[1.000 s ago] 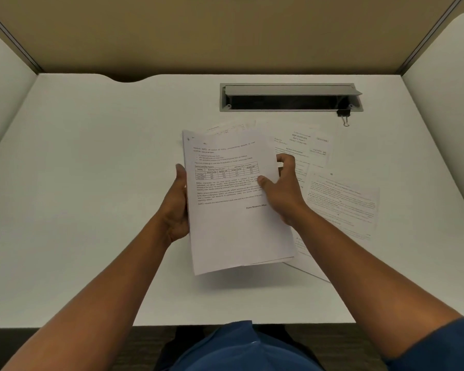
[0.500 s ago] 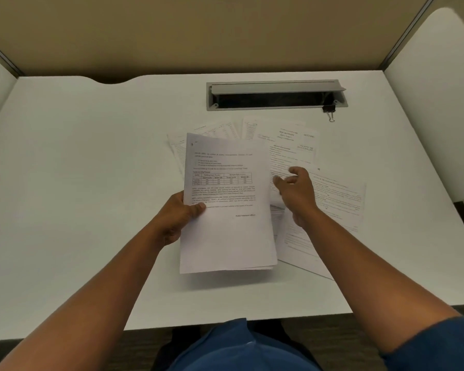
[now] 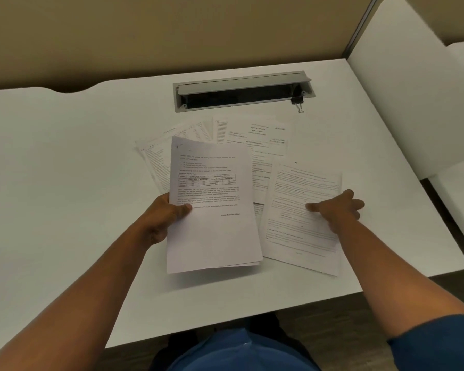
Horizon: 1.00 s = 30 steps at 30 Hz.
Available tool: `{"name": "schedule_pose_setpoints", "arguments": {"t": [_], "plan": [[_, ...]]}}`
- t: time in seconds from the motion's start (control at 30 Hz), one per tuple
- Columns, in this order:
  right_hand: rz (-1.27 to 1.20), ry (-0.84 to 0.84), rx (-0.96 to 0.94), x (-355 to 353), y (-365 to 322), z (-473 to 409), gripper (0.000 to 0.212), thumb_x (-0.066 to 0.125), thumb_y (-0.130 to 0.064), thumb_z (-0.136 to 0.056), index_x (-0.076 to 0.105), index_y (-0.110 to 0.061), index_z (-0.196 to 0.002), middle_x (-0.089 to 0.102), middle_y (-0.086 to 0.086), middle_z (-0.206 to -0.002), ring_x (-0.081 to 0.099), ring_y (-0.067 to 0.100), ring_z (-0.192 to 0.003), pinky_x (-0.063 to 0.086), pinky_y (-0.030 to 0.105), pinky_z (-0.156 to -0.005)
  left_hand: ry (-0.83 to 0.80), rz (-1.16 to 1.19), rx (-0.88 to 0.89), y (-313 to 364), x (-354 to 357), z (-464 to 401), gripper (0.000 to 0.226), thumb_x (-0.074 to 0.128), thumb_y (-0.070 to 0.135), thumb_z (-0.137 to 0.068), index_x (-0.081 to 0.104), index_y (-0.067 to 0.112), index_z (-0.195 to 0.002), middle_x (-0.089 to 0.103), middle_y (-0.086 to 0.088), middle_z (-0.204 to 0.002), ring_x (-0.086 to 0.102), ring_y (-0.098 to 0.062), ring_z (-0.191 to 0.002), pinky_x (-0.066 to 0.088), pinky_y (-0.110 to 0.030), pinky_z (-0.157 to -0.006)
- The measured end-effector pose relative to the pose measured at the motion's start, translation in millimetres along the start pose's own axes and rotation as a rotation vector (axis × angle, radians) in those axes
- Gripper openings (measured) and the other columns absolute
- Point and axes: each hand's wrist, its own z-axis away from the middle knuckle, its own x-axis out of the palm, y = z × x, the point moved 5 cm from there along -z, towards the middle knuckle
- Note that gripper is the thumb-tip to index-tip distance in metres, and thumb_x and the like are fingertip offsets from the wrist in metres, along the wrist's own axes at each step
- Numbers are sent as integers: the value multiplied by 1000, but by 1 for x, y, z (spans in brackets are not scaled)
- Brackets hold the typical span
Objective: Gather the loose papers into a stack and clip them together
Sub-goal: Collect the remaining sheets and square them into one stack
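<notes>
Left hand point(image 3: 163, 218) grips gathered papers point(image 3: 212, 210), thumb on top. Right hand point(image 3: 338, 210), fingers spread, presses loose sheet point(image 3: 300, 231) beneath fingertips.

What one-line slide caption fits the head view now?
Left hand holds gathered white printed sheets while right hand presses a loose printed sheet; black binder clip waits.

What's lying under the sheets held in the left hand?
Under the held sheets, gripped by the left hand, loose papers fan out on the desk, showing at left and above. How many lie beneath, and their text, is covered.
</notes>
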Motion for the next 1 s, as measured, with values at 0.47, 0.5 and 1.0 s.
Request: {"name": "schedule_pose_setpoints", "arguments": {"t": [0.47,0.5,1.0], "plan": [[-436,-42,-348,-10,-35,-3,10,59,-15,-96,68,-19,-99,69,2,-101,67,26,-97,57,40,-90,-37,51,-15,1,-7,-8,39,62,2,-96,60,19,-131,68,-9,-127,65,-36,-113,53,-54,-98],[-464,-57,-375,-10,-45,1,12,58,-15,-97,68,-19,-103,69,1,-103,66,24,-97,56,37,-89,-38,54,-13,2,-9,-9,40,63,2,-96,60,19,-132,68,-9,-128,64,-37,-114,52,-56,-100],[-539,-159,-355,41,-142,20,33,62,0,-89,57,-16,-118,62,-3,-105,60,17,-93,48,22,-69,13,105,-23,8,-44,-28,40,64,2,-95,61,18,-132,70,-9,-127,66,-37,-115,52,-58,-100]]}}
